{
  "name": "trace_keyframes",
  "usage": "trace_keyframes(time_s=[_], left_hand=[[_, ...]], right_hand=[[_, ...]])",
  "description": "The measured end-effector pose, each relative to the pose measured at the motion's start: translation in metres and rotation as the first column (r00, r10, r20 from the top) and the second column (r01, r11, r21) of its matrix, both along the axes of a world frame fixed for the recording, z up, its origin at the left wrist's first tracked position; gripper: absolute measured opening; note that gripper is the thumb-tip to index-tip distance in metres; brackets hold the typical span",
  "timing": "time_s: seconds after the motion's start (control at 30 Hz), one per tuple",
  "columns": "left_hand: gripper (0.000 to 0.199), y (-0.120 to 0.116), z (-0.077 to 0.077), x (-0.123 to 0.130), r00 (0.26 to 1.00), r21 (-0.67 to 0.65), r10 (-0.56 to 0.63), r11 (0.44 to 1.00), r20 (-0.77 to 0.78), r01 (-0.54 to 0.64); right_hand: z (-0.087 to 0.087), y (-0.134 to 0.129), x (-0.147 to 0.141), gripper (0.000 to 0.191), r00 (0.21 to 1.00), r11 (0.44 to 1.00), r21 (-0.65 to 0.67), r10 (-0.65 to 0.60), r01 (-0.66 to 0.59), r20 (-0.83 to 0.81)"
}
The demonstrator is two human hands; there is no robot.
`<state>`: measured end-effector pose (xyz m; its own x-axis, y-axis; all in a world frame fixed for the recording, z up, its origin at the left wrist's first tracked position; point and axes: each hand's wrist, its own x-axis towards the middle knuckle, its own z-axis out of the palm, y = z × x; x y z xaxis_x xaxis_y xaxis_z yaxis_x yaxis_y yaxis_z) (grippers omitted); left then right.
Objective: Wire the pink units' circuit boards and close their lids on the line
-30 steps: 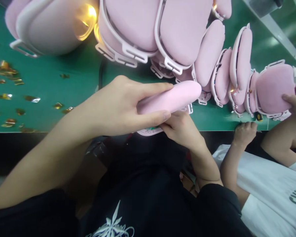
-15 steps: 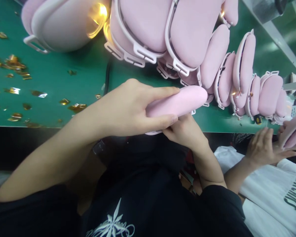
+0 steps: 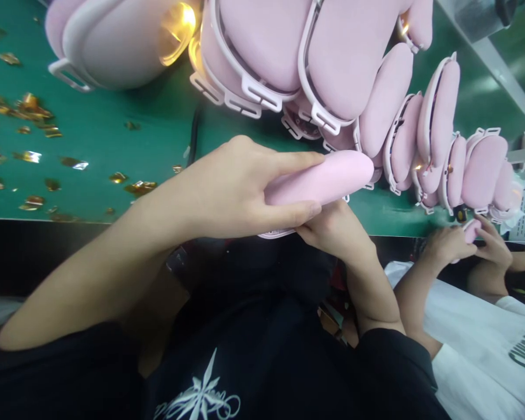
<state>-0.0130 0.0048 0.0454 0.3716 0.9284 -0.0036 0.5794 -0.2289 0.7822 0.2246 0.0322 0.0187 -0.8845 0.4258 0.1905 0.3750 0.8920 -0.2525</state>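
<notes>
One pink shell (image 3: 332,176): fingers of your left hand (image 3: 242,188) grip it, best with even pressure; your right hand (image 3: 339,230) lies below, fingers too hidden to judge.

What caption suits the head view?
Left hand gripping a smooth pink piece, right hand close beneath it, before pink shells on a green table.

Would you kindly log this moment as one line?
left hand: grips pink shell | right hand: beneath it, partly hidden | gold scraps: on bench, left | other shells: beyond hands
</notes>
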Motion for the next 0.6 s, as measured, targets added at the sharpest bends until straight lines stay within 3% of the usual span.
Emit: trace_keyframes(time_s=[0.1, 0.23, 0.4, 0.6], left_hand=[[0.07, -0.002, 0.0, 0.001, 1.0, -0.012, -0.005, 1.0, -0.008, 0.005], [0.073, -0.006, -0.003, 0.002, 1.0, -0.018, -0.02, 1.0, -0.005, 0.02], [0.073, -0.009, -0.006, 0.0, 1.0, 0.001, -0.012, 1.0, 0.011, 0.012], [0.072, -0.016, -0.003, 0.005, 0.997, 0.023, -0.055, 0.998, -0.054, 0.057]], right_hand=[[-0.001, -0.002, 0.001, 0.031, 0.998, 0.99, 0.122, 0.063, -0.066, 0.029], [-0.01, -0.005, 0.007, 0.027, 0.991, 0.977, 0.192, 0.109, -0.094, -0.072], [-0.023, -0.011, 0.018, 0.022, 0.984, 0.988, 0.126, 0.112, -0.094, -0.14], [-0.028, -0.023, 0.011, 0.032, 1.0, 1.0, 0.012, -0.02, 0.019, 0.022]])
